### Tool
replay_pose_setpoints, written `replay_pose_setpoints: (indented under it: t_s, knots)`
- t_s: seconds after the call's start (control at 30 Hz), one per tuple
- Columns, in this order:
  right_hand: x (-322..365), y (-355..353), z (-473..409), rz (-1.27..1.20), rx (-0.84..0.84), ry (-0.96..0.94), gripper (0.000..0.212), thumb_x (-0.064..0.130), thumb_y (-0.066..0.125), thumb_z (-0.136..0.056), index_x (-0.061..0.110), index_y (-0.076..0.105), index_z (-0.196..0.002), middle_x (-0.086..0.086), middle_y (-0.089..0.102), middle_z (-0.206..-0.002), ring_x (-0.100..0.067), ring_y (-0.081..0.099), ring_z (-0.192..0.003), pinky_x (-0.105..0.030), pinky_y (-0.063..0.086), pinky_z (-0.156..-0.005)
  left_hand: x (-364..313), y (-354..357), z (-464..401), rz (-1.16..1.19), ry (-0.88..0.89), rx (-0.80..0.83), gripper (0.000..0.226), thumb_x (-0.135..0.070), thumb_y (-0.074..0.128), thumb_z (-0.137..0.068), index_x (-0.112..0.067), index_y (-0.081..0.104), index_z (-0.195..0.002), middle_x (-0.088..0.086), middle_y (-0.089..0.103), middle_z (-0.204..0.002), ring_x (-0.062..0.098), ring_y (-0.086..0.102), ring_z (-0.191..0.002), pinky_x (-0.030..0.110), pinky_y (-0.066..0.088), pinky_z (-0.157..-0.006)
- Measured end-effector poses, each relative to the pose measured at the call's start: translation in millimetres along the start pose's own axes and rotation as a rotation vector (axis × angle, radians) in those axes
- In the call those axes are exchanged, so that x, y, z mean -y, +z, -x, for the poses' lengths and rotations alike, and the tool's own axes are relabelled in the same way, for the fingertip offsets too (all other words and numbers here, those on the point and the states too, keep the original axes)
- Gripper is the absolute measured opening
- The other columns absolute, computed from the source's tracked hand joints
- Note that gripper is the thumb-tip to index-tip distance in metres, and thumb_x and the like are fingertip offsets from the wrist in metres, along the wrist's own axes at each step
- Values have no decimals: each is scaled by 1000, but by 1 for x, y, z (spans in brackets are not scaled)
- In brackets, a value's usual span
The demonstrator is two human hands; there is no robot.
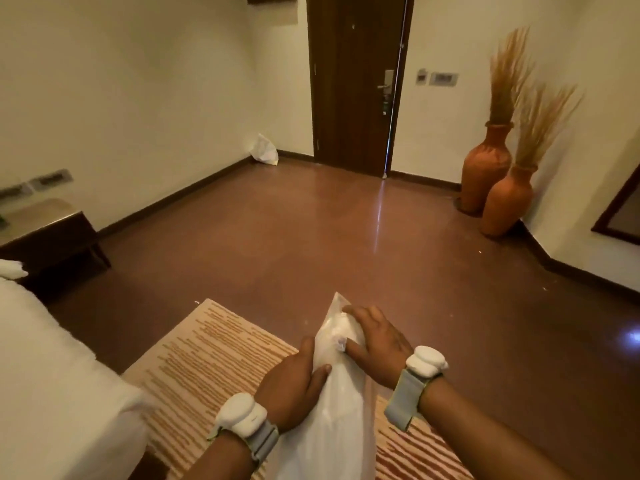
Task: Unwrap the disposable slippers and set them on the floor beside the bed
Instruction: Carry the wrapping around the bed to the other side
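Both hands (294, 382) (375, 341) grip slipper pkg (332, 403) btwn them.

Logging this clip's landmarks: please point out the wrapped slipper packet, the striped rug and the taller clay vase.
wrapped slipper packet (337, 344): head view, on the clear plastic between both hands.
striped rug (214, 351): head view, on its bare patterned area left of the hands.
taller clay vase (485, 171): head view, on its belly.
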State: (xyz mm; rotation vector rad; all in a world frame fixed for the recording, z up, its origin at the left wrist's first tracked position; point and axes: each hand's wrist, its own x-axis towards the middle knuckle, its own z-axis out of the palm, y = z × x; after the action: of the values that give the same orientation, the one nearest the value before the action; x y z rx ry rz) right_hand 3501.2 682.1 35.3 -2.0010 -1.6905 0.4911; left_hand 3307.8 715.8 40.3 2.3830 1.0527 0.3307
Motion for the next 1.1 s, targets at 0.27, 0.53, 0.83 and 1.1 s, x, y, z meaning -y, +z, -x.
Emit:
replay_pose_setpoints:
  t_s: [0.27,0.53,0.83,1.1]
  knots:
    - [-52,9,-245,26,57,-85,55,56,50,-84,40,32,-134,2,44,-121,-26,55,-107,-39,49,-88,98,-4,-215,72,-138,-83,51,-57,35,-91,-29,24,-132,-6,64,-104,13,62,-87,28,47,-74]
    - [-57,-11,-469,38,97,-144,55,53,51,-87,37,34,-136,1,44,-120,-26,55,-106,-36,47,-89,168,-73,-402,60,-200,-86,38,-55,33,-93,-33,30,-123,-4,64,-111,18,64,-93,37,53,-83]
    - [-70,2,-713,-10,144,-276,56,55,49,-85,37,33,-136,3,44,-119,-24,55,-108,-32,45,-88,256,-132,-592,17,-337,-136,38,-55,32,-93,-32,29,-124,-7,63,-107,15,64,-89,34,53,-80]
    - [-80,17,-955,-21,286,-472,56,56,50,-84,37,34,-134,0,46,-122,-27,55,-107,-33,45,-86,335,-169,-771,92,-553,-269,43,-53,34,-94,-33,26,-131,-9,61,-115,11,63,-94,33,54,-85]
